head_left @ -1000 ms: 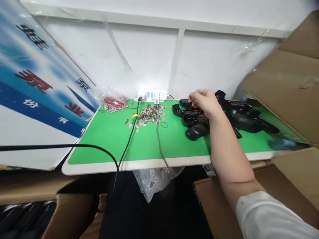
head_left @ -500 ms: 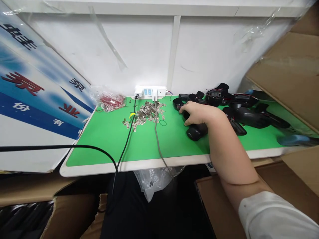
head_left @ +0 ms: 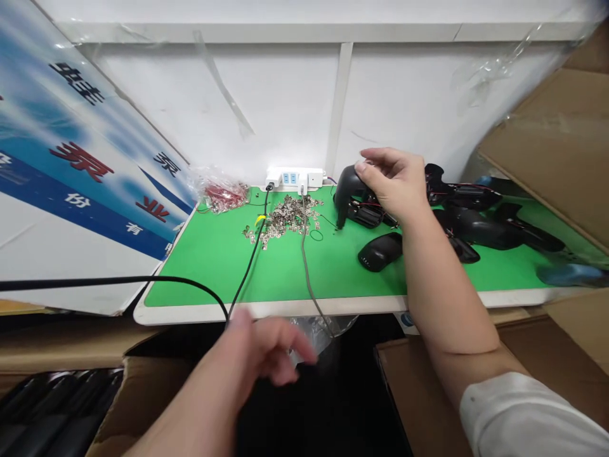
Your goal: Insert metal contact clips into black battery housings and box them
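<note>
One black shell (head_left: 349, 183) sits at the centre of my clock face, above the green mat (head_left: 200, 273), wall side at twelve. I have the thumb and fingers of the right hand (head_left: 397, 181) pinched on its upper end; the far fingertips are partly hidden. I cannot confirm whether its lower end touches the mat.

Status: I judge the pick-up of this shell complete and handling at an early stage. Contact by the left hand (head_left: 273, 349) is not yet made. I read that hand as blurred at seven o'clock, short of the table edge, fingers loosely bent and parted, nothing visible between them.

Unhandled items: a wired black part (head_left: 365, 214) lies at five o'clock, close to the shell; a rounded black part (head_left: 380, 252) lies farther out on that bearing. More black parts (head_left: 485, 225) lie past three o'clock. Loose metal pieces (head_left: 288, 217) are heaped at eight o'clock.

Surroundings: I note a power strip (head_left: 314, 178) at nine o'clock, and a clear bag (head_left: 223, 195) with red contents beyond it.
</note>
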Demonstrator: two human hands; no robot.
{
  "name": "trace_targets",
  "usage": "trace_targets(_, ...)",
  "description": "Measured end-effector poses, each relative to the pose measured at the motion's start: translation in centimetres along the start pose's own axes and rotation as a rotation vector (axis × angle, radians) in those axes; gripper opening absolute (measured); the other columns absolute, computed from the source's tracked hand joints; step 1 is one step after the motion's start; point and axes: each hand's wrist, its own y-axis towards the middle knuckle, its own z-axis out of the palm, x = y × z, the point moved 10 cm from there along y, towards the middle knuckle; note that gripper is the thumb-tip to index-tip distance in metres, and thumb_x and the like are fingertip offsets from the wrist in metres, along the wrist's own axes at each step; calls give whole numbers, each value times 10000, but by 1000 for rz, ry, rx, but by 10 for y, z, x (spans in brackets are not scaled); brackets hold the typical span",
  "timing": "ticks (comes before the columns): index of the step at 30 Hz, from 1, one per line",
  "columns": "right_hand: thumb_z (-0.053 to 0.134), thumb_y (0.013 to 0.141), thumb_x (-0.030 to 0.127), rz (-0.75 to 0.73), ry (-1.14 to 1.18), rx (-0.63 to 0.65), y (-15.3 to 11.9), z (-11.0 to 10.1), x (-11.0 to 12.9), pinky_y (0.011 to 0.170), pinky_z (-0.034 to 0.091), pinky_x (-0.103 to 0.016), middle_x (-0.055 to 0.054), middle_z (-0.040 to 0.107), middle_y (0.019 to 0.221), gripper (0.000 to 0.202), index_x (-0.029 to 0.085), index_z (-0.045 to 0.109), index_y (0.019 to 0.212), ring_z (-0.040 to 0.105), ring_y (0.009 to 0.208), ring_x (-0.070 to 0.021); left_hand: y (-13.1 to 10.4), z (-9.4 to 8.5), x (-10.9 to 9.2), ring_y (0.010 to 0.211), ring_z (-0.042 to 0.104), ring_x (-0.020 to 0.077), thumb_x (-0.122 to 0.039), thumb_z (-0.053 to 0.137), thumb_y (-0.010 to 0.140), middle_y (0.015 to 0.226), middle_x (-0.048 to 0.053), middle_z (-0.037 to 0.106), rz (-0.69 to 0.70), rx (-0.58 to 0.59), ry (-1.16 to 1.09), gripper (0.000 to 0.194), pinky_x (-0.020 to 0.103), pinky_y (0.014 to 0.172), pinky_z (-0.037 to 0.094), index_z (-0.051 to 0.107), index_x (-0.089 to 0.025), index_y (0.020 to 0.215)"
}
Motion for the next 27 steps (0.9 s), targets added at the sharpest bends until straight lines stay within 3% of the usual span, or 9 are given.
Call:
trace_targets(3, 780, 803, 565, -20, 61, -75, -5, 11, 3, 685, 558, -324, -37, 712, 797, 411, 175, 780, 933, 653, 713, -151, 61, 52, -16, 806, 615, 243, -761, 301, 950, 882, 124, 697, -170, 20, -121, 751, 360, 801, 486, 724, -142, 907)
trace_targets(5, 778, 807, 548, -44, 101, -93, -10, 19, 10, 650, 543, -309, -28, 715, 791, 368, 184, 769, 862, 633, 671, -133, 105, 69, -28, 804, 623, 227, -718, 265, 980, 1036, 168, 698, -198, -78, -276, 759, 351, 798, 508, 677, -86, 1064)
trace_targets(7, 756, 840, 511, -86, 158, -149, -19, 20, 20, 629, 527, -301, -16, 690, 739, 330, 190, 727, 771, 613, 637, -125, 142, 86, -36, 867, 658, 243, -712, 268, 983, 1090, 201, 684, -228, -77, -442, 769, 346, 806, 536, 636, -57, 1145)
trace_targets(9, 733, 875, 462, -126, 203, -152, -27, 26, 30, 635, 520, -299, -11, 662, 711, 319, 195, 673, 711, 610, 640, -127, 169, 100, -48, 888, 677, 239, -649, 354, 989, 1024, 169, 697, -187, 2, -644, 642, 334, 791, 552, 650, -95, 1121)
trace_targets(11, 729, 885, 406, -171, 219, -24, -34, 44, 38, 669, 524, -303, -16, 663, 745, 274, 200, 657, 718, 619, 686, -135, 184, 101, -64, 844, 678, 183, -478, 506, 981, 934, 98, 707, -51, 64, -845, 381, 280, 762, 549, 679, -145, 1046)
trace_targets(14, 705, 900, 372, -239, 244, 194, -43, 72, 43, 768, 541, -318, -32, 681, 838, 202, 202, 666, 797, 636, 796, -151, 182, 78, -68, 755, 657, 122, -291, 667, 907, 858, 42, 706, 105, 30, -949, 139, 228, 709, 547, 700, -159, 933)
trace_targets(19, 619, 956, 407, -122, 255, 307, -46, 88, 26, 803, 534, -305, -34, 695, 887, 224, 190, 659, 922, 638, 827, -142, 134, 2, -32, 809, 697, 169, -269, 895, 686, 897, 43, 729, 279, -232, -707, 276, 271, 713, 610, 725, -149, 867)
trace_targets(23, 620, 929, 293, -69, 90, 580, -71, 126, 24, 803, 523, -290, -40, 720, 921, 130, 178, 681, 928, 647, 850, -145, 87, -63, 6, 621, 659, 141, -317, 964, 561, 693, 22, 691, 347, -450, -528, 344, 226, 611, 586, 705, -146, 709)
trace_targets(27, 619, 916, 266, 6, -61, 769, -104, 165, 18, 794, 516, -286, -54, 747, 973, 150, 162, 688, 999, 684, 898, -163, 66, -99, 27, 510, 686, 233, -527, 893, 595, 593, 77, 697, 305, -550, -450, 436, 292, 472, 563, 738, -138, 715)
